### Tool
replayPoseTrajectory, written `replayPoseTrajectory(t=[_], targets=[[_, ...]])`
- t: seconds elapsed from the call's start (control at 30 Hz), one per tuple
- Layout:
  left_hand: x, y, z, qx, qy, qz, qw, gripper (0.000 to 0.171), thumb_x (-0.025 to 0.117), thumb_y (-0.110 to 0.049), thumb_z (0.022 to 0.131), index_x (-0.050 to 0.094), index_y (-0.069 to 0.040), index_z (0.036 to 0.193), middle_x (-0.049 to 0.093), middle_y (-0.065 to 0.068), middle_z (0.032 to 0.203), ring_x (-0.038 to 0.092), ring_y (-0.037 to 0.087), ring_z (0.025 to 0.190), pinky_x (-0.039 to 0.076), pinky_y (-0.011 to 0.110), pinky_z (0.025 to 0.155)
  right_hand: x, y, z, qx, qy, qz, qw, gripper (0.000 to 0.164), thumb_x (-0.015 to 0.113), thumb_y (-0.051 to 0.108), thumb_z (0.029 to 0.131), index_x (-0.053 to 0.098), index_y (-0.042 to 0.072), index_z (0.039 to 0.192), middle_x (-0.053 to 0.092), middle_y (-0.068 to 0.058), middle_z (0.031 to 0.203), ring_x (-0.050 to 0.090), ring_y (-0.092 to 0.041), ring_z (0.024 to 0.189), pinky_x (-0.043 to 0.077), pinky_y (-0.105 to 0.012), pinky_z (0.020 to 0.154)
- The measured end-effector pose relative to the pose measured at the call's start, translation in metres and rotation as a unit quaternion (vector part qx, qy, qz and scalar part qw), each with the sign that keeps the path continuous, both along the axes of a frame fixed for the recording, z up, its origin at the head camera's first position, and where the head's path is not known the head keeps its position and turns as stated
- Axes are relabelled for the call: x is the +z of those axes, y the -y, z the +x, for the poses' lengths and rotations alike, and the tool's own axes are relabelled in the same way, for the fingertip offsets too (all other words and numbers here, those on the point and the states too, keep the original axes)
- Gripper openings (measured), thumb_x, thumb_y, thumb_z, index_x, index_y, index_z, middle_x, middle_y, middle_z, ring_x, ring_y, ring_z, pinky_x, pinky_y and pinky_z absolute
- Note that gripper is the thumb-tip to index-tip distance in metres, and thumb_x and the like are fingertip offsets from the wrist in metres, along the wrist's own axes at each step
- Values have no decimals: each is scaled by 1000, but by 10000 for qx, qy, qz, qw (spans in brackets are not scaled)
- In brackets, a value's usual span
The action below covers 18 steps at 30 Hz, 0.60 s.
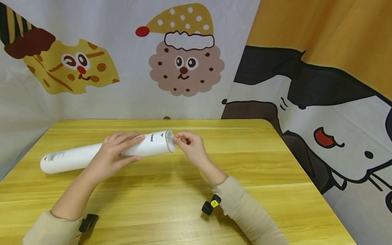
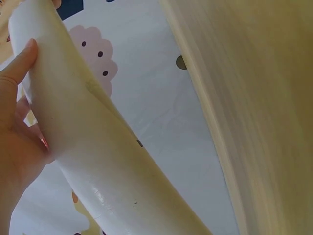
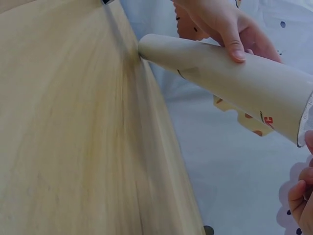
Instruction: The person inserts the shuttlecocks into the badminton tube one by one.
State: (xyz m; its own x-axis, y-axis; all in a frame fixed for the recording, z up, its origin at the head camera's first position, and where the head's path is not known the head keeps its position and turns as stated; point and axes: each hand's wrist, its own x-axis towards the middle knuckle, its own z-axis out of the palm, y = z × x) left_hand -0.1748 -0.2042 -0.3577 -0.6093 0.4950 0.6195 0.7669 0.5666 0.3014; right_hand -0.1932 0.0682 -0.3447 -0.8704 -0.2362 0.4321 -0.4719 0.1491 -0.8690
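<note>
A long white tube point(image 1: 73, 158) with small dark print lies slantwise across the head view, its left end low over the table and its mouth raised to the right. My left hand point(image 1: 111, 153) grips it around the middle, thumb on the near side and fingers over the top. At the mouth shows the frilled, feathery white edge of what looks like a shuttlecock point(image 1: 170, 141). Thumb and forefinger of my right hand point(image 1: 192, 147) pinch at that edge. In the right wrist view, the tube point(image 3: 230, 81) bears a red mark near its mouth, and the right hand point(image 3: 304, 196) is partly cut off.
Beneath the hands is a yellow wood-grain table point(image 1: 171, 204) with rounded far corners. Behind it hangs a printed curtain point(image 1: 128, 102) with cartoon figures. Each wrist carries a small black camera mount, such as the right camera mount point(image 1: 209, 206).
</note>
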Motion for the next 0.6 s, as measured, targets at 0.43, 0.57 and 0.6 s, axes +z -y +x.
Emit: replayPoseTrajectory(t=[0.43,0.57,0.6], targets=[[-2,2,-1,-41,-135,41,9999,69,83,-20,72,56,-19,136,56,9,132,48,28,114,28,48,87,-7,11,0,-267,-155,-87,9995,10,66,-3,88,68,-11,91,44,-3,57,32,-4,49,28,-20,46],[-2,1,-2,-46,-198,72,9998,61,75,-38,81,57,-18,136,56,10,131,49,29,113,28,49,87,-8,13,0,-419,-288,-91,9987,10,66,-3,88,70,-11,92,47,-4,57,34,-3,48,29,-19,45],[-2,1,-2,-39,-212,78,9997,60,70,-44,83,57,-18,136,57,10,131,49,29,113,28,49,87,-8,13,0,-453,-319,-86,9984,10,66,-3,88,70,-11,92,47,-4,56,34,-3,48,29,-19,44]])
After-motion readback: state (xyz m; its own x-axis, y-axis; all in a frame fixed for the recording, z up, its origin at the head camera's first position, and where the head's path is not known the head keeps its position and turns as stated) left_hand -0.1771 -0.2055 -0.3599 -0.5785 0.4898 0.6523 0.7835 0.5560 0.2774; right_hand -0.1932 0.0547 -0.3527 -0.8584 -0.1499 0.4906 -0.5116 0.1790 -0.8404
